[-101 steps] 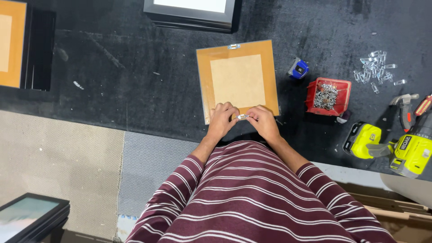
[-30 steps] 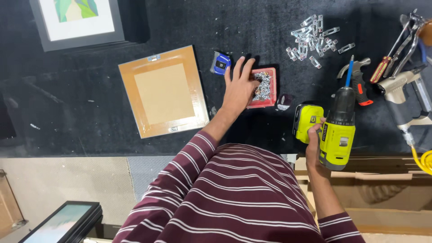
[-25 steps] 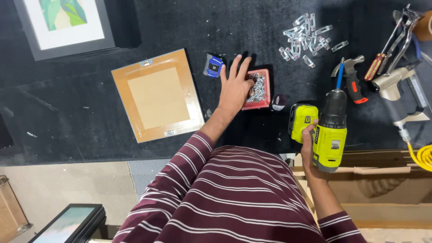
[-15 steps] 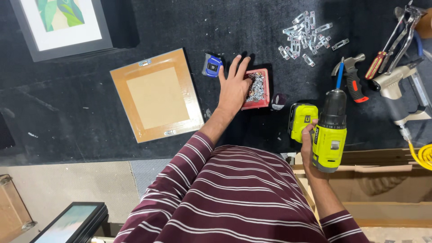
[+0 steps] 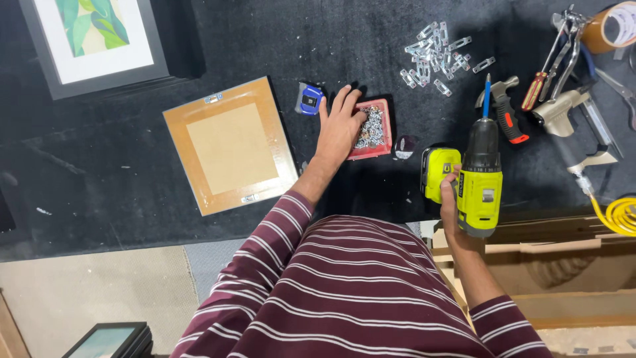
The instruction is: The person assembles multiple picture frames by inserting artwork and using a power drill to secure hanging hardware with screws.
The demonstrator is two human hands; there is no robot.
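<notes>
The left hand lies spread over a square red tray of shiny metal screws on the dark fuzzy surface; the right hand grips a lime plastic drill upright.

I'm wearing a long-sleeved top in deep maroon, crossed all over by thin white stripes set in close pairs. The stripes run across my chest and wrap round each sleeve, and the fabric bunches into soft folds near the shoulders. Both sleeves are pushed up, ending partway along my forearms, so the lower arms are bare. My left hand and my right hand are bare too: no gloves, no watch, no rings that I can make out.
</notes>
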